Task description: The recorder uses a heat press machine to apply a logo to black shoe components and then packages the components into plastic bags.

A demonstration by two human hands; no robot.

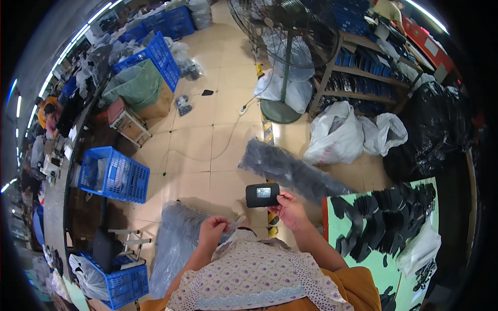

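My right hand (291,211) grips a black, rounded rectangular device (253,197) by its right edge; a small lit screen (263,192) shows on its face. To the left of it and a little lower, my left hand (211,231) is closed in a pinch. A thin whitish strip (237,223) comes out from its fingertips; what it belongs to cannot be made out. Beneath my left forearm lies a long bundle in clear plastic (176,236) on the floor. Another grey plastic-wrapped bundle (290,168) lies beyond the device.
On my right, a green-topped table (337,220) bears rows of curved black pieces (371,217). White sacks (334,136) and a black bag (436,129) stand behind it. A standing fan (284,93) is ahead, its cable (228,142) crossing the floor. Blue crates (136,181) line the left.
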